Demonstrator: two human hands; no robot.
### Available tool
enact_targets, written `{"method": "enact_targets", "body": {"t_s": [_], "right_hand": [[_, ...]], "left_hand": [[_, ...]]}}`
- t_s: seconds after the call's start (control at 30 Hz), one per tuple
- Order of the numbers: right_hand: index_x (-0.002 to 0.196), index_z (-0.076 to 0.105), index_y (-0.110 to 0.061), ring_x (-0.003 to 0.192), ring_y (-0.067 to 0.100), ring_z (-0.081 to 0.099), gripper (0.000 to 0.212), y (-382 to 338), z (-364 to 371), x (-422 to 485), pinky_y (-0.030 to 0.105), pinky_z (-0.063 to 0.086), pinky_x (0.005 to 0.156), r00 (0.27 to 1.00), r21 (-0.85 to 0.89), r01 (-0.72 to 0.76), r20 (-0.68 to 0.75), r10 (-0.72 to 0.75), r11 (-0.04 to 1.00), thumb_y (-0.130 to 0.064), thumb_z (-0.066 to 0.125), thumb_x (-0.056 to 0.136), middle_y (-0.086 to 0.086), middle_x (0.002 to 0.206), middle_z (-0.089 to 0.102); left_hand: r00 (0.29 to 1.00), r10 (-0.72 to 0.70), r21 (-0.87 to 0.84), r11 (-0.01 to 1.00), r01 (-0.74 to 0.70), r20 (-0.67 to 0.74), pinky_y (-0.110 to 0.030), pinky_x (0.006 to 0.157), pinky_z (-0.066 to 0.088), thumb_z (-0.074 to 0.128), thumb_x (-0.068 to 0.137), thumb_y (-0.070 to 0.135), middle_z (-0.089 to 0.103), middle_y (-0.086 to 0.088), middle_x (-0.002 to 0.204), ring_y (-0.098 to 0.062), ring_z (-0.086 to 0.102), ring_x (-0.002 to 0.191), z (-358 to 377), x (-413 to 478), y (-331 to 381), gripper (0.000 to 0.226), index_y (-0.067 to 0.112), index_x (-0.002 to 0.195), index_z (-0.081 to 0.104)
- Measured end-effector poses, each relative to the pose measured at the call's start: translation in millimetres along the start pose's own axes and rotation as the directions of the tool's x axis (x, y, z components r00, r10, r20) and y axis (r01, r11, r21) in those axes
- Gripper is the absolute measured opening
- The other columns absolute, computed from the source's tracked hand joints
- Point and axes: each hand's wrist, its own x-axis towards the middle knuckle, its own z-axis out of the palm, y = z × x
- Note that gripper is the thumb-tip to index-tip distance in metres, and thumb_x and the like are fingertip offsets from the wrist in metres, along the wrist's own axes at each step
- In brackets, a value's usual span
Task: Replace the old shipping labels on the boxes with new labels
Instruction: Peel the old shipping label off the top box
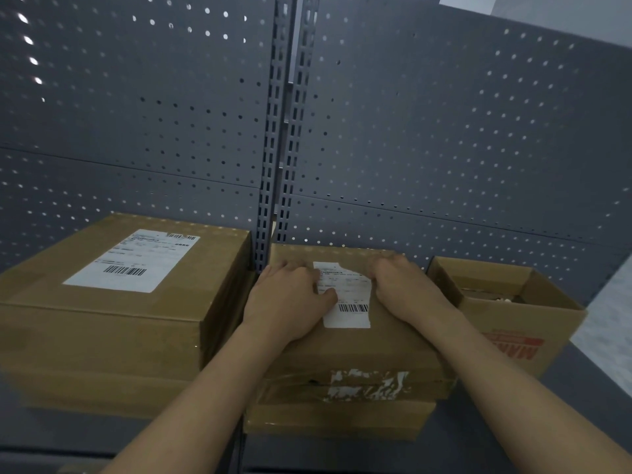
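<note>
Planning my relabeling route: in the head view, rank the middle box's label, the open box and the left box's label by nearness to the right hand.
1. middle box's label, against the right hand, on its left
2. open box, just to its right
3. left box's label, far left

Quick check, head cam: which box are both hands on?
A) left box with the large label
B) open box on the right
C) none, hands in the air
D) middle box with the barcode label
D: the left hand and the right hand both rest on top of the middle box, one on each side of its label.
</note>
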Motion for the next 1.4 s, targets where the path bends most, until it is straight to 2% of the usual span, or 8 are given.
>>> {"method": "enact_targets", "body": {"t_s": [0.33,0.53,0.77,0.87,1.0,1.17,1.27,1.4], "right_hand": [[0.115,0.061,-0.009,0.105,0.026,0.053,0.028,-0.7,5.1,3.3,0.027,0.039,0.073,0.996,-0.091,0.091,-0.004,-0.092,0.992,-0.004,0.041,0.097,0.007,0.116,0.057],[0.079,0.052,-0.010,0.079,0.019,0.045,0.021,2.3,-3.4,-0.4,0.022,0.027,0.055,0.995,0.104,0.092,0.032,-0.096,0.990,0.004,0.042,0.089,-0.001,0.079,0.048],[0.079,0.053,-0.021,0.077,0.013,0.051,0.026,14.1,0.8,-3.7,0.019,0.031,0.057,0.997,0.297,-0.054,-0.033,0.067,0.953,-0.005,0.043,0.097,-0.002,0.086,0.055],[0.092,0.062,-0.022,0.098,0.013,0.051,0.017,13.3,-4.2,-2.6,0.021,0.037,0.073,0.998,0.285,-0.050,0.060,0.034,0.957,-0.018,0.047,0.101,-0.008,0.104,0.053],[0.100,0.062,-0.024,0.119,0.021,0.050,0.011,13.4,-7.5,-0.5,0.027,0.037,0.087,0.994,0.240,-0.028,0.105,0.003,0.970,-0.029,0.053,0.100,0.005,0.126,0.057],[0.102,0.064,-0.013,0.099,0.020,0.055,0.017,8.1,-7.1,-1.5,0.024,0.037,0.073,0.997,0.149,0.035,0.058,-0.044,0.988,-0.021,0.049,0.102,0.006,0.112,0.060],[0.087,0.052,-0.012,0.082,0.016,0.044,0.018,0.5,-5.5,-0.8,0.020,0.025,0.056,0.992,-0.031,0.103,0.070,-0.101,0.994,-0.011,0.042,0.103,0.003,0.099,0.054],[0.070,0.042,-0.014,0.071,0.014,0.039,0.031,-3.4,-11.0,0.8,0.021,0.022,0.053,0.985,-0.070,0.093,0.149,-0.082,0.993,-0.004,0.042,0.099,-0.004,0.078,0.037]], "left_hand": [[1.000,-0.002,0.000,1.000,0.002,-0.005,-0.037,0.109,0.031,0.046,0.095,0.051,0.047,0.000,0.148,-0.022,0.039,0.134,-1.0,-2.1,1.5,0.052,0.022,0.137,0.057],[1.000,-0.011,-0.008,1.000,0.011,0.004,-0.036,0.110,0.031,0.046,0.096,0.052,0.044,0.002,0.150,-0.022,0.038,0.135,-1.7,-2.1,1.8,0.053,0.024,0.139,0.055],[1.000,0.001,-0.017,1.000,-0.001,-0.003,-0.036,0.111,0.030,0.046,0.096,0.051,0.044,0.003,0.150,-0.019,0.036,0.137,-1.6,-2.0,1.2,0.052,0.025,0.140,0.053],[1.000,0.001,-0.025,1.000,-0.001,-0.004,-0.035,0.112,0.029,0.047,0.096,0.051,0.043,0.003,0.151,-0.019,0.036,0.137,-1.5,-2.2,0.9,0.053,0.025,0.142,0.052],[1.000,-0.001,-0.021,1.000,0.001,-0.005,-0.035,0.111,0.030,0.046,0.096,0.051,0.042,0.003,0.152,-0.020,0.037,0.137,-2.0,-2.3,1.6,0.053,0.025,0.142,0.051],[1.000,-0.004,-0.017,1.000,0.004,-0.004,-0.036,0.111,0.031,0.047,0.096,0.051,0.044,0.003,0.151,-0.021,0.038,0.136,-1.5,-2.5,1.7,0.052,0.025,0.141,0.053],[1.000,-0.009,-0.020,1.000,0.009,-0.005,-0.037,0.111,0.031,0.047,0.096,0.052,0.044,0.003,0.150,-0.021,0.039,0.135,-1.4,-2.1,1.7,0.052,0.025,0.139,0.054],[1.000,-0.017,-0.029,0.999,0.016,-0.003,-0.037,0.111,0.031,0.048,0.095,0.052,0.044,0.003,0.150,-0.021,0.039,0.135,-1.1,-1.7,1.4,0.052,0.025,0.140,0.054]]}}
